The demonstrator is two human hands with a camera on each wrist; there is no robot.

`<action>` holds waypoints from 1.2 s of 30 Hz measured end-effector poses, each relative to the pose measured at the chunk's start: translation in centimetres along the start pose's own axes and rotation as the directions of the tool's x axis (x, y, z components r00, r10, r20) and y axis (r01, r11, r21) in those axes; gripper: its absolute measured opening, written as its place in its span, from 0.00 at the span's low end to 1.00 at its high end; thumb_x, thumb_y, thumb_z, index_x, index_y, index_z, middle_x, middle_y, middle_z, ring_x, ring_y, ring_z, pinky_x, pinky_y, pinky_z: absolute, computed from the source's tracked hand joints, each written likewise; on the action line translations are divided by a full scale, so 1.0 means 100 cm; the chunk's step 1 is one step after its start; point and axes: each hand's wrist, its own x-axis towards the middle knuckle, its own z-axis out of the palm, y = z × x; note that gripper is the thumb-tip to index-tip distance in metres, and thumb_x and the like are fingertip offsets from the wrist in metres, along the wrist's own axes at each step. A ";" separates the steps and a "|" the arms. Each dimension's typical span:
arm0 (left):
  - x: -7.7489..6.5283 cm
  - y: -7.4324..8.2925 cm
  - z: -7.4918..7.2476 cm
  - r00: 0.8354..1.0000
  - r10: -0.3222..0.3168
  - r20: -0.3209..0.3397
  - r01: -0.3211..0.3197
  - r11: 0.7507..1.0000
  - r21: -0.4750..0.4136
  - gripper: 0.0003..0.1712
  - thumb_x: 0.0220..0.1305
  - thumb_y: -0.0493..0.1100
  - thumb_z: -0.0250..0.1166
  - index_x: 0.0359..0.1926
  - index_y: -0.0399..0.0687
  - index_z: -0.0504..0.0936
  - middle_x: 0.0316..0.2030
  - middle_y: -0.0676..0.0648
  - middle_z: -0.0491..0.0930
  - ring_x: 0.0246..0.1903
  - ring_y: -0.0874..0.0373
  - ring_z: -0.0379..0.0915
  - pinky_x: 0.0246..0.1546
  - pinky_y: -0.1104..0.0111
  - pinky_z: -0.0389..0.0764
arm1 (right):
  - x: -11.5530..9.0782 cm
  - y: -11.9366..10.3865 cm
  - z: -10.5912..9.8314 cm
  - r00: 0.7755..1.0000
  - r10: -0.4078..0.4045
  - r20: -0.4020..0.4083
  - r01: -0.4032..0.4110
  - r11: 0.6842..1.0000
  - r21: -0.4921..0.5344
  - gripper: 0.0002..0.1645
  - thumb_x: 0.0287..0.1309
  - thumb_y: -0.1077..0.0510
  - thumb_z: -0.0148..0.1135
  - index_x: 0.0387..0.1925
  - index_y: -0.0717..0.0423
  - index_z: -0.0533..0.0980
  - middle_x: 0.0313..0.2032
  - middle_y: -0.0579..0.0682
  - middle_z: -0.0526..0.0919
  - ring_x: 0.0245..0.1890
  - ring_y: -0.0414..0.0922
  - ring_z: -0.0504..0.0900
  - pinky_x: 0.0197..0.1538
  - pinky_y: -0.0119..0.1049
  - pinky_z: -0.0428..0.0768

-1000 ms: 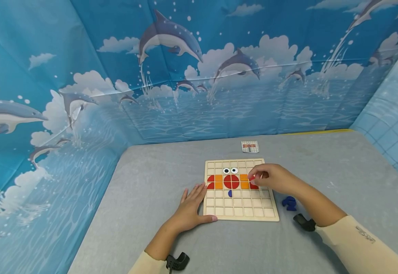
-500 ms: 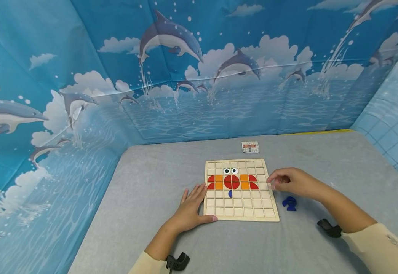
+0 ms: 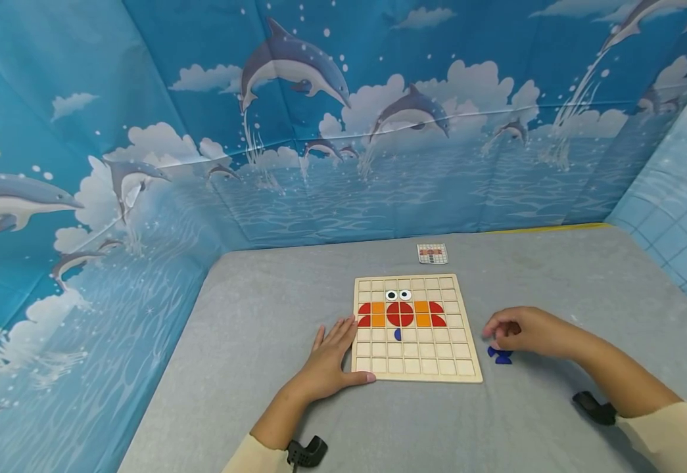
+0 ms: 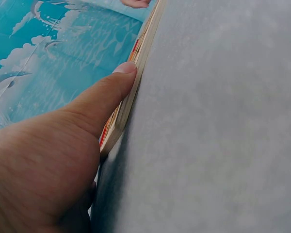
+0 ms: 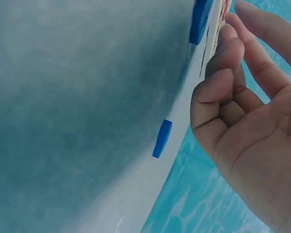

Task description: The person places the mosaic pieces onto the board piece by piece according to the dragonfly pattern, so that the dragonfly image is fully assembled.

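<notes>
A pale wooden grid board [image 3: 446, 366] lies on the table, with red and orange pieces [image 3: 400, 314] across one band and two eye pieces [image 3: 398, 295] above them. Below the red circle sits one blue piece [image 3: 398, 334]. My left hand [image 3: 328, 368] rests against the board's left edge, fingers straight, thumb on the near edge. To the right of the board, my right hand [image 3: 526, 330] hovers over the loose blue pieces [image 3: 503, 359] and partly hides them. In the right wrist view its thumb and index finger stand apart, with nothing seen between them; another blue piece [image 5: 162, 139] lies nearby.
A small printed card [image 3: 432, 253] with a grid pattern lies behind the board. The grey-covered table [image 3: 272, 295] meets a dolphin-print curtain [image 3: 343, 190] at the back and left. A black wrist camera [image 3: 306, 451] sits at the left wrist.
My right hand has let go of the red piece at the board's right side. It has moved right and toward me, over the blue pieces. The left hand has stayed still.
</notes>
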 end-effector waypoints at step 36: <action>0.002 -0.001 0.001 1.000 -0.015 0.007 0.015 1.000 0.014 0.65 0.54 0.72 0.70 0.81 0.51 0.48 0.82 0.54 0.44 0.82 0.53 0.35 0.79 0.44 0.32 | 0.002 -0.016 0.009 0.999 0.031 -0.038 -0.030 0.999 0.024 0.11 0.64 0.59 0.66 0.47 0.54 0.83 0.36 0.48 0.81 0.30 0.37 0.74 0.32 0.30 0.76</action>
